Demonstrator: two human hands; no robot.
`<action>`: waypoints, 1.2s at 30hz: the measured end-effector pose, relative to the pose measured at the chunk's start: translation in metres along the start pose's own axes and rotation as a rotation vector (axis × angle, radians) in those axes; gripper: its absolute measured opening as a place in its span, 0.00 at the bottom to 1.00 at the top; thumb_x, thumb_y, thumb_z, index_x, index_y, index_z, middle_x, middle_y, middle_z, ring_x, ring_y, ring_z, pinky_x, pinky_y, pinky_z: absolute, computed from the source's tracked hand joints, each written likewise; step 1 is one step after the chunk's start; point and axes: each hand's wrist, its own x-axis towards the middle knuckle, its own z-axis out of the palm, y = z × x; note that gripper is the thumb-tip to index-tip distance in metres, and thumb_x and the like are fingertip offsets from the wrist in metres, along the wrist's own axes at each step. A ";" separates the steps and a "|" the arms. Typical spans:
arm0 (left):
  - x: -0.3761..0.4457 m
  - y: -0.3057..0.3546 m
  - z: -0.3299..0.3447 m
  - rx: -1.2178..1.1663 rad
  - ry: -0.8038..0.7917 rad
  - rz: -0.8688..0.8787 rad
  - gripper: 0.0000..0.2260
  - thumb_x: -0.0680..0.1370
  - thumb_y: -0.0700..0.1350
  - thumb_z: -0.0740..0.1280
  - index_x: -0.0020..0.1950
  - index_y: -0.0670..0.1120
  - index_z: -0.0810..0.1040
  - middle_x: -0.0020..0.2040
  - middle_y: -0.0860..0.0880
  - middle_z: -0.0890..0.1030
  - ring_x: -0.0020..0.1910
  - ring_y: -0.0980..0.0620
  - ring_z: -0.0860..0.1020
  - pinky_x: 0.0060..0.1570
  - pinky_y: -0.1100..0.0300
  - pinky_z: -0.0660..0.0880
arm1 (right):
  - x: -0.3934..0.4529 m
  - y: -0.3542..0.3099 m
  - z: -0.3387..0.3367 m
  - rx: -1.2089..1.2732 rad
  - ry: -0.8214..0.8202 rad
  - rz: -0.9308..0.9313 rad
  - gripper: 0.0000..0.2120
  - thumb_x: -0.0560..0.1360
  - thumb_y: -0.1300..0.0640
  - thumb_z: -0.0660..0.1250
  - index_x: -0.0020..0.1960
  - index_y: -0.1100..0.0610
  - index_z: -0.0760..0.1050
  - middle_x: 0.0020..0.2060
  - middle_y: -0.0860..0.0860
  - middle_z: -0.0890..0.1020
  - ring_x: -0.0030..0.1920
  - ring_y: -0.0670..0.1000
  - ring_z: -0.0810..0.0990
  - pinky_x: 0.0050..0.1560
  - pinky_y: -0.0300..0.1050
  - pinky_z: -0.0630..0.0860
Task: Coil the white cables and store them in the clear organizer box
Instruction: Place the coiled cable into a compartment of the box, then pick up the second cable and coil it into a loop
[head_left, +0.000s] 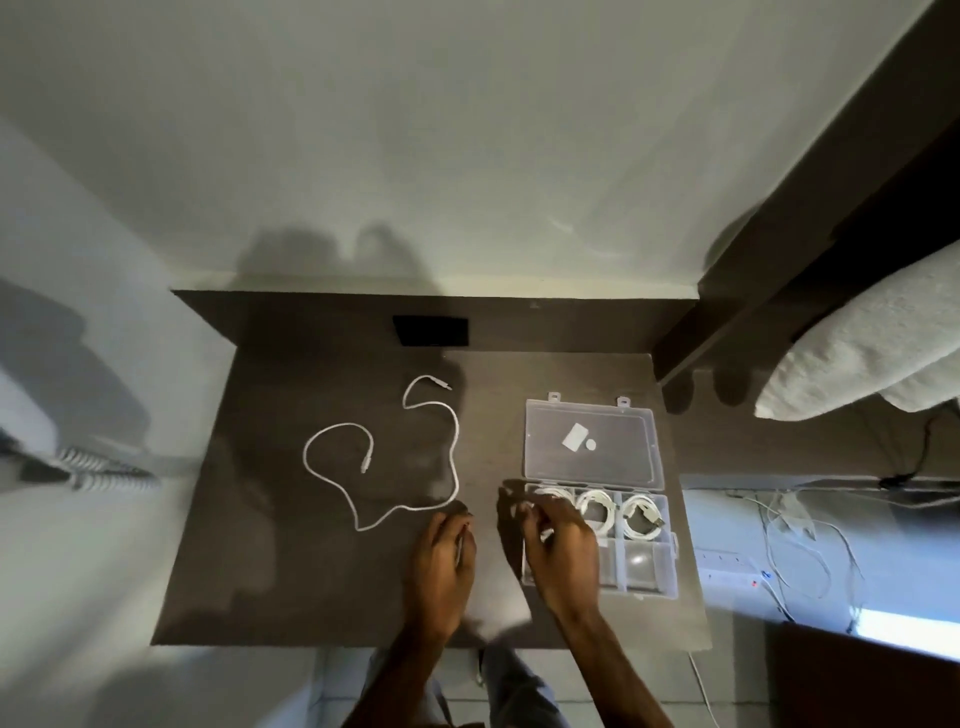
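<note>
Reaching into the near-left compartment of the clear organizer box (649, 571), right hand (558, 545) has its grip closed on a coiled white cable (545, 496). Left hand (441, 556) rests flat on desk (291, 582), fingers loosely curled, holding nothing. Uncoiled white cable (452, 457) sprawls mid-desk; bare surface left and near edge.

A dark brown bench (291, 571) stands against a pale wall (467, 130). A black square (431, 331) sits on its back panel. A white pillow (872, 343) lies to the right. A white power strip (727, 569) and loose wires (810, 540) lie on the floor
</note>
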 end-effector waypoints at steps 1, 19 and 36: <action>0.005 -0.005 -0.012 -0.013 0.058 0.023 0.11 0.80 0.42 0.68 0.61 0.48 0.83 0.57 0.47 0.85 0.56 0.48 0.83 0.60 0.51 0.80 | 0.014 -0.016 0.004 0.039 -0.003 -0.031 0.09 0.82 0.57 0.72 0.61 0.55 0.85 0.58 0.55 0.89 0.51 0.56 0.89 0.51 0.53 0.88; 0.068 -0.115 -0.138 -0.158 0.281 -0.191 0.22 0.77 0.52 0.56 0.59 0.43 0.83 0.56 0.43 0.84 0.56 0.44 0.81 0.58 0.55 0.77 | 0.104 -0.165 0.187 -0.167 -0.360 -0.150 0.07 0.79 0.61 0.66 0.54 0.59 0.82 0.55 0.61 0.85 0.55 0.63 0.85 0.55 0.54 0.82; 0.092 -0.013 -0.247 -1.339 0.013 -0.325 0.16 0.82 0.37 0.64 0.66 0.52 0.77 0.55 0.40 0.88 0.53 0.44 0.88 0.48 0.56 0.84 | 0.010 -0.227 0.074 0.807 -0.383 -0.120 0.10 0.88 0.55 0.60 0.62 0.51 0.79 0.55 0.44 0.88 0.60 0.44 0.85 0.61 0.32 0.78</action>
